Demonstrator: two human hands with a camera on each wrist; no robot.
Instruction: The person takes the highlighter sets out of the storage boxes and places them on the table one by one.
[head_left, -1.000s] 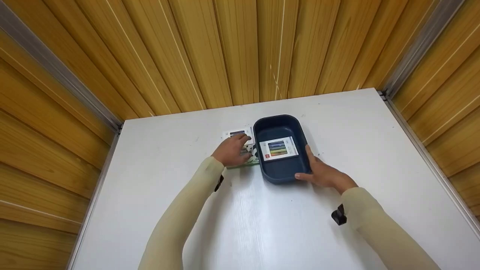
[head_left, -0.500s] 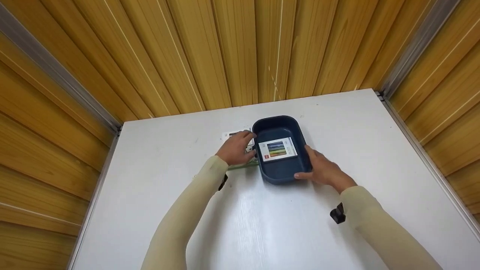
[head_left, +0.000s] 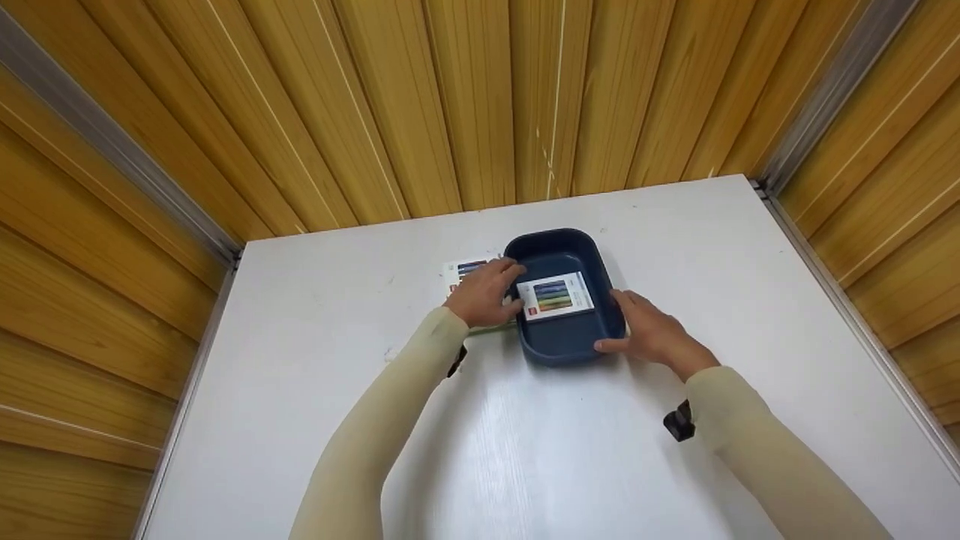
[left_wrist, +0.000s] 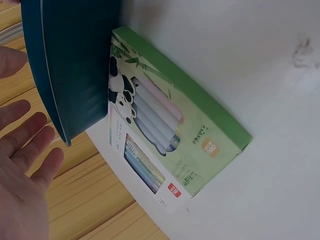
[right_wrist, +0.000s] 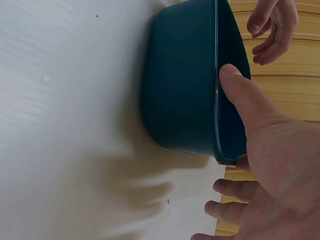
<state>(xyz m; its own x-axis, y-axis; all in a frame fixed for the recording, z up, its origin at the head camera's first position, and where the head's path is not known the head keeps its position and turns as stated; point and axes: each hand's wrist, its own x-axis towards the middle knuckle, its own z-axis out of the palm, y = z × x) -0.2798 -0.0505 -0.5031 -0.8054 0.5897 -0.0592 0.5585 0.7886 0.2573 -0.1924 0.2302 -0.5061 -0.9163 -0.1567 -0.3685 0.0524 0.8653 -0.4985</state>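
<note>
A dark blue plastic bin (head_left: 559, 349) stands on the white table, with a white pack (head_left: 585, 292) showing coloured sticks lying inside. My left hand (head_left: 487, 292) is at the bin's left rim, fingertips over the edge; its fingers are extended and hold nothing. My right hand (head_left: 652, 330) rests at the bin's right near corner, thumb over the rim, the other fingers loosely spread outside. Left of the bin, partly under my left hand, lie a green panda box of pens (left_wrist: 165, 110) and a white pen pack (left_wrist: 167, 192) beside it.
The white table (head_left: 480, 450) ends at yellow wood-patterned walls (head_left: 465, 105) at the back and on both sides. Grey metal strips (head_left: 840, 270) run along the side edges.
My left hand has shifted right from above the packs to the bin's left rim, its fingertips now over the edge. My right hand and the bin have hardly moved.
</note>
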